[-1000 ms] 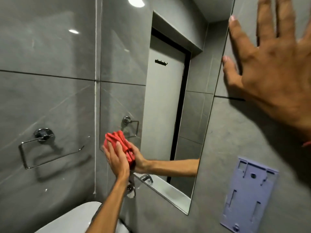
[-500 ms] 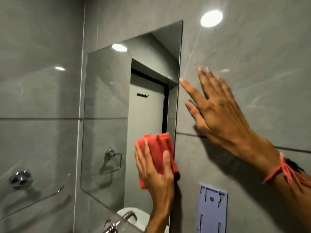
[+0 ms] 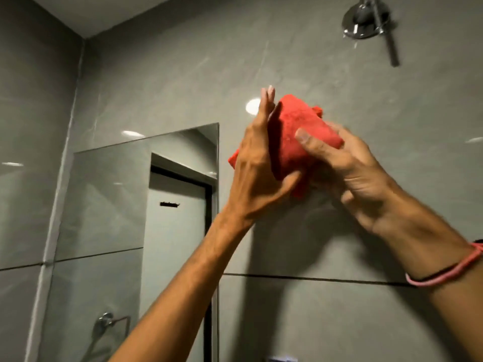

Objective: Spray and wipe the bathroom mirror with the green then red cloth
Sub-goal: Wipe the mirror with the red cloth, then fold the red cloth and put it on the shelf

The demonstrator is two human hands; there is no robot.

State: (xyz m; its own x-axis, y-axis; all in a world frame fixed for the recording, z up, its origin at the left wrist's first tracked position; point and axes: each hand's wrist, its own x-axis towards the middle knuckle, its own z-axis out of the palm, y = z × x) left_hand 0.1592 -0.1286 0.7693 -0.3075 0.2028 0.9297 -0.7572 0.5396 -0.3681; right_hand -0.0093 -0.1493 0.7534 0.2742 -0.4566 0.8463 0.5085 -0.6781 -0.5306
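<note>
- both hands were raised in front of the grey tiled wall (image 3: 326, 231), to the right of the mirror (image 3: 117, 205), with the red cloth (image 3: 295, 137) held between them and clear of the glass.
- the left hand (image 3: 258, 176) stood edge-on to the camera, its fingers nearly straight and pointing up, flat against the cloth's left side, the thumb hooked under the lower edge; it was steadying rather than gripping hard.
- the right hand (image 3: 347, 168) curled around the cloth from the right, thumb lying across the front face and fingers wrapped behind; how tightly those hidden fingers closed could not be told.
- held like this, the cloth was probably being refolded or passed from one hand to the other for a fresh face, not wiping.
- the cloth was bunched into a thick pad; its long axis ran on a slant from the upper left, near the left fingertips, down to the lower right, with a loose corner hanging below and another poking out at the left.
- the green cloth was not in view, so the task was likely in its red-cloth stage.
- a shower head (image 3: 366, 19) sat high on the wall, well apart from the hands.
- the mirror reflected a door and a towel ring; it looked free of streaks, though blur made that uncertain.
</note>
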